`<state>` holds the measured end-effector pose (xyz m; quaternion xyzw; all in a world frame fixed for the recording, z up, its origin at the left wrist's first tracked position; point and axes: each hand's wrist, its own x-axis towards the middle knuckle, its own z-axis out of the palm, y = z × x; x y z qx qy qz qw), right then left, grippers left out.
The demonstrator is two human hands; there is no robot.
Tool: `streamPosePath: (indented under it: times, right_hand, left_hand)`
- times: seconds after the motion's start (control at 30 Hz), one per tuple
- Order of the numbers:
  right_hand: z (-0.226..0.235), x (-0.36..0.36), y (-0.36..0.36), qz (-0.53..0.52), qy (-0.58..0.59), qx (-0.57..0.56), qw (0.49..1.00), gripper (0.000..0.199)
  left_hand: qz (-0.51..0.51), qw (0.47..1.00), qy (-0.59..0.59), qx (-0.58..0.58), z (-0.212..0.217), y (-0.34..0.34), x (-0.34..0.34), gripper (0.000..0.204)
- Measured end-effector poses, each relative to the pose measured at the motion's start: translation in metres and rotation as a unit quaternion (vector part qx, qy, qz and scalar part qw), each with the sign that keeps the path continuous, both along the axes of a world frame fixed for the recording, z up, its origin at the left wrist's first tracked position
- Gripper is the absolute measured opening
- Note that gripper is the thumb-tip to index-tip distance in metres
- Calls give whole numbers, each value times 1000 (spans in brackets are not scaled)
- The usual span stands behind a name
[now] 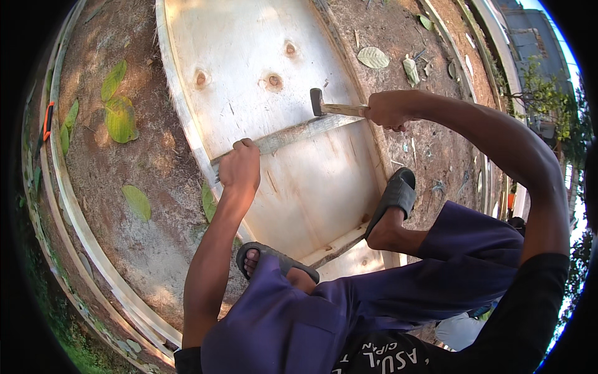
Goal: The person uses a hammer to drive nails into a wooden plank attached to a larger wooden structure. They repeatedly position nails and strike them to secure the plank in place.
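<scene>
My right hand (391, 110) is wrapped round the wooden handle of a hammer (342, 110). The dark hammer head hangs just above a narrow wooden slat (293, 136); whether it touches cannot be told. This slat lies crosswise over a pale plywood panel (249, 43) edged with thin wooden strips. At the slat's left end, by the panel's left edge strip (180, 96), my left hand (242, 165) is closed with its fingers curled on the slat. Whether a nail is between those fingers is hidden.
My sandalled feet stand by the panel's near end, the left sandal (277, 262) and the right sandal (393, 198) at its corners. Leaves (120, 118) lie on the bare soil. Long timber strips (93, 230) run along the left, near an orange-handled tool (48, 121).
</scene>
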<state>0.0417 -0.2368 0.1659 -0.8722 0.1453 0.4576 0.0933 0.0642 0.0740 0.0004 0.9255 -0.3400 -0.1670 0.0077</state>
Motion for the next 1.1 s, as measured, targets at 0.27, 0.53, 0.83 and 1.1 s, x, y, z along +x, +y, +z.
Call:
streamPosePath:
  times: [0.27, 0.53, 0.83, 1.1]
  right_hand:
    - [5, 63, -63, -136, -343, -9, 929, 54]
    - [-17, -4, -1, 0, 130, -20, 991, 39]
    - [21, 69, 41, -148, -178, 142, 962, 53]
    - [-46, 117, 77, -205, -269, 215, 916, 49]
  left_hand:
    - [-41, 999, -2, -17, -5, -11, -6, 37]
    - [-21, 999, -5, -32, -7, 3, 4, 25]
    - [6, 996, 37, -80, 6, -14, -30, 60]
    - [-44, 991, -14, -122, -10, -75, -52, 49]
